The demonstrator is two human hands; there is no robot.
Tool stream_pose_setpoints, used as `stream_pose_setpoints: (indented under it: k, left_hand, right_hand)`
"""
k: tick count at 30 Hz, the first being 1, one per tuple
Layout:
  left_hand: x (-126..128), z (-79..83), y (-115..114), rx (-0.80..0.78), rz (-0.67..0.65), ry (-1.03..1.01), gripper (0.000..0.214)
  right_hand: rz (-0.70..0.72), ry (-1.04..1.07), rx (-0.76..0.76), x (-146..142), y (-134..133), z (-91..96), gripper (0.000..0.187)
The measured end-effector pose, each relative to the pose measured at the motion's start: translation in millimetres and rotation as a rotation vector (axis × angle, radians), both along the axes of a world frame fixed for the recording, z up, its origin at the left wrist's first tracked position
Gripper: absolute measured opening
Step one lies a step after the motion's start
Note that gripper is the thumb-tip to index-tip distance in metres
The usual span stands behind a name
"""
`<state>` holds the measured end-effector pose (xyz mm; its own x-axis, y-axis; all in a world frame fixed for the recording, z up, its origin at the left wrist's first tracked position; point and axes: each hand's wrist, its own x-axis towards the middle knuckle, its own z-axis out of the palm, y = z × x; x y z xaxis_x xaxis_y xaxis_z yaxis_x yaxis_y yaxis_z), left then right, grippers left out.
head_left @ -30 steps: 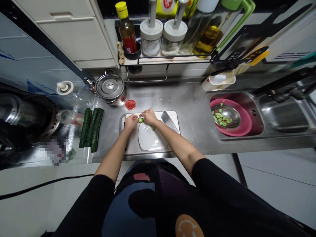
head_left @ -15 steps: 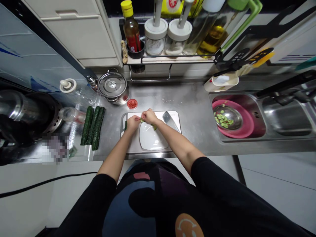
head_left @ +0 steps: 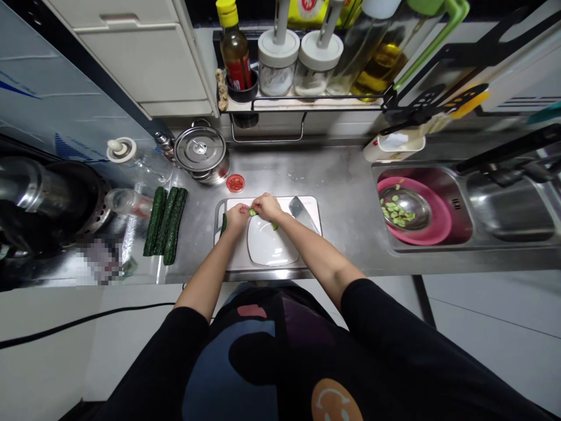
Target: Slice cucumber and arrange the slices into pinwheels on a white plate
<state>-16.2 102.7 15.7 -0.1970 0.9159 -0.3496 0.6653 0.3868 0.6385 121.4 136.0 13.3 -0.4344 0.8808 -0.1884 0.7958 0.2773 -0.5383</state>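
Observation:
My left hand (head_left: 237, 217) and my right hand (head_left: 267, 206) meet above the far-left edge of a white square plate (head_left: 272, 251). Between their pinched fingertips is a small pale-green cucumber slice (head_left: 253, 212), partly covered by the fingers. Beneath the plate lies a white cutting board (head_left: 234, 260). A dark-green cucumber piece (head_left: 224, 223) shows beside my left hand, most of it hidden. Another bit of green cucumber (head_left: 274, 226) rests at the plate's edge by my right wrist. On the board's right side lies a cleaver (head_left: 302, 211), its blade flat.
Three whole cucumbers (head_left: 165, 227) lie left of the board. Behind it are a red dish (head_left: 235, 183) and a lidded steel pot (head_left: 201, 153). A pink basin (head_left: 440, 219) in the sink holds a bowl (head_left: 414, 202) with cut green slices. A seasoning shelf (head_left: 315, 105) overhangs the counter.
Both hands stay at almost the same spot, with only slight finger movement around the cucumber slice. The view has shifted very slightly; other things lie as before.

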Motion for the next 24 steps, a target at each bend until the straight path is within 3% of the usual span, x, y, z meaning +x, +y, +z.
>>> stream_pose_setpoints:
  k: [24]
  left_hand:
    - [5.1,-4.3,-3.3,0.038,-0.019,0.022,0.015]
  right_hand:
    - [0.022,-0.064,0.038,-3.5,-1.7,5.1,0.024]
